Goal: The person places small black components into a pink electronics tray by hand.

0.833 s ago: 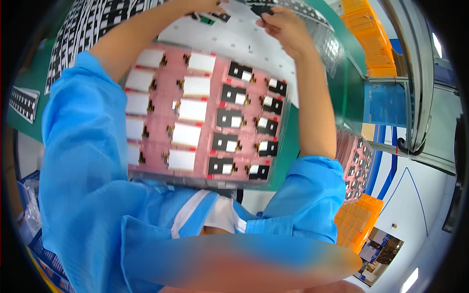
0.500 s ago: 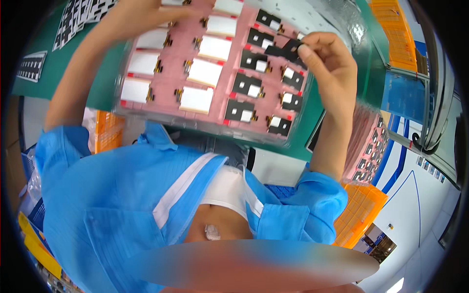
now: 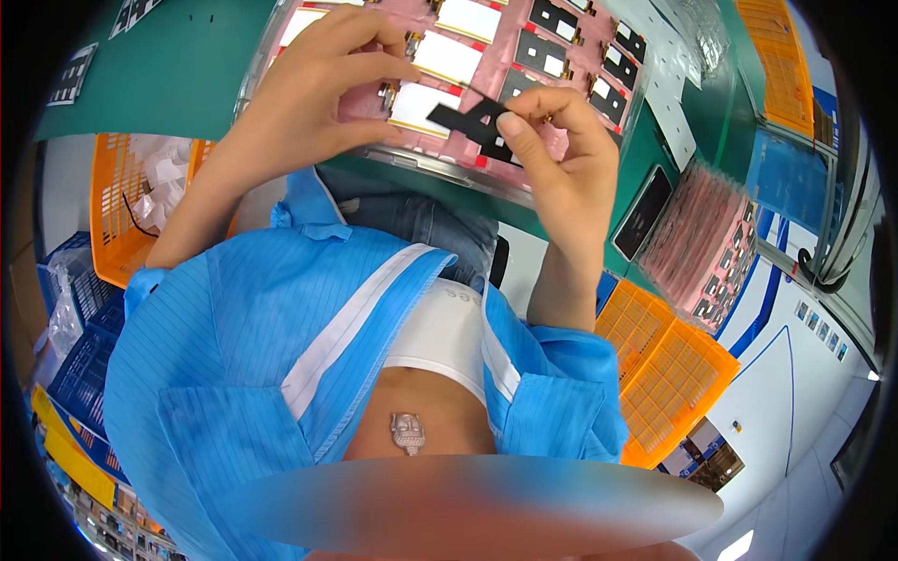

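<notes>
My right hand (image 3: 563, 161) pinches a thin black die-cut sheet (image 3: 456, 120) between thumb and index finger. The sheet hangs over the near part of a pink tray (image 3: 498, 67) with a clear plastic rim. To its left, my left hand (image 3: 313, 93) is open, thumb and fingers apart around the edge of a white rectangular panel (image 3: 423, 107) with a small flex connector. Nothing shows between its fingers. More white panels (image 3: 449, 58) fill the left columns. Panels with black covers (image 3: 541, 52) sit in the right columns; some are hidden behind my right hand.
Right of the tray lie a dark phone-like device (image 3: 644, 213) and a stack of pink trays (image 3: 697, 238). Orange crates (image 3: 669, 365) stand at the lower right, another orange crate (image 3: 112, 210) at the left. A perforated white sheet (image 3: 669, 117) lies on the green table (image 3: 178, 84).
My right hand has brought the black sheet left and nearer, from the right columns toward the white panels. My left hand has come right and nearer. The tray sits farther right and higher in view.
</notes>
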{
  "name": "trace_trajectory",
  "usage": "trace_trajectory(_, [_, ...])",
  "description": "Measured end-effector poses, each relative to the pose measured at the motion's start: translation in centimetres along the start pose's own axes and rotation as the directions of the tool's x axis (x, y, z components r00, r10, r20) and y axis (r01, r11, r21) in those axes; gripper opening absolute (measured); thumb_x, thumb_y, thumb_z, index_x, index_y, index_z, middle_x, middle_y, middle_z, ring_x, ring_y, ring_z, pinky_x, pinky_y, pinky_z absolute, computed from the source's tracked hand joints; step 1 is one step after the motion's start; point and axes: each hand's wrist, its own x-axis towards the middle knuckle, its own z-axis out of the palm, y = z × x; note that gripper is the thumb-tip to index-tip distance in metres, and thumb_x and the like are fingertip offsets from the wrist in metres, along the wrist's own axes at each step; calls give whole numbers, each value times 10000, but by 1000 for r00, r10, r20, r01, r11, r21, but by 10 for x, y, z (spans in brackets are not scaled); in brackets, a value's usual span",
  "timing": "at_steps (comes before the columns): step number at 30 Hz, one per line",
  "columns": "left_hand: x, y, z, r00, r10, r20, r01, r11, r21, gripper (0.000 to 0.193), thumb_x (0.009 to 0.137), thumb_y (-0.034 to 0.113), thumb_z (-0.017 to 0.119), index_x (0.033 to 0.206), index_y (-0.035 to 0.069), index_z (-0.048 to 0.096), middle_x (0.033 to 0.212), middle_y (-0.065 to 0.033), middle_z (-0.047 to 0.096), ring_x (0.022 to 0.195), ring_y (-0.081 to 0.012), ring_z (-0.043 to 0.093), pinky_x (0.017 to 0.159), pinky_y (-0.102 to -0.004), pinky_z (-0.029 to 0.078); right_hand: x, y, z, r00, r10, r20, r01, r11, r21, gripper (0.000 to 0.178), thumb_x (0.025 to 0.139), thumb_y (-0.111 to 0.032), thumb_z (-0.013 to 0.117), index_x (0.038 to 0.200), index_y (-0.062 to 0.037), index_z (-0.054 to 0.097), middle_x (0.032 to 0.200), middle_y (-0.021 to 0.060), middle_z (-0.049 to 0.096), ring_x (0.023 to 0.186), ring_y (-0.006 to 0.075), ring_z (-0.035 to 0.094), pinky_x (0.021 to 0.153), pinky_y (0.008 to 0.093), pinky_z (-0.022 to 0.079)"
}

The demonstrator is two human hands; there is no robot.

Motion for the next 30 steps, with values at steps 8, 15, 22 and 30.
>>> trace_trajectory(8, [8, -19, 16, 998, 49, -36, -47, 998, 42, 556, 614, 182, 903, 1128, 58, 732, 1187, -81, 605, 1129, -277, 564, 944, -385, 490, 3, 10, 19, 998, -57, -22, 54, 991, -124, 172, 825, -26, 771, 984, -65, 720, 785, 18, 705, 769, 166, 622, 726, 309, 470])
trace_trajectory(15, [26, -64, 61, 524, 555, -646, -740, 672, -23, 495, 679, 253, 901, 1098, 51, 731, 1098, -87, 606, 1023, -297, 548, 890, -405, 463, 2, 9, 23, 1000, 6, 0, -6, 979, -205, 86, 843, -86, 773, 925, -95, 748, 812, 7, 714, 771, 174, 609, 815, 326, 402])
trace_trajectory(22, [24, -62, 62, 542, 515, -664, -723, 688, -56, 501, 690, 284, 900, 1098, 47, 729, 1100, -84, 612, 1019, -289, 553, 894, -390, 456, 6, 8, 25, 1000, 1, 5, 1, 974, -227, 89, 850, -106, 769, 937, -117, 754, 802, -9, 708, 786, 159, 607, 838, 331, 354])
trace_trajectory(30, [24, -64, 65, 537, 508, -674, -722, 690, -55, 500, 692, 296, 903, 1090, 49, 728, 1098, -86, 613, 1006, -282, 555, 884, -386, 456, 6, 9, 24, 1000, -18, 19, 22, 973, -230, 79, 855, -119, 770, 932, -122, 752, 801, -19, 705, 787, 158, 598, 837, 337, 342])
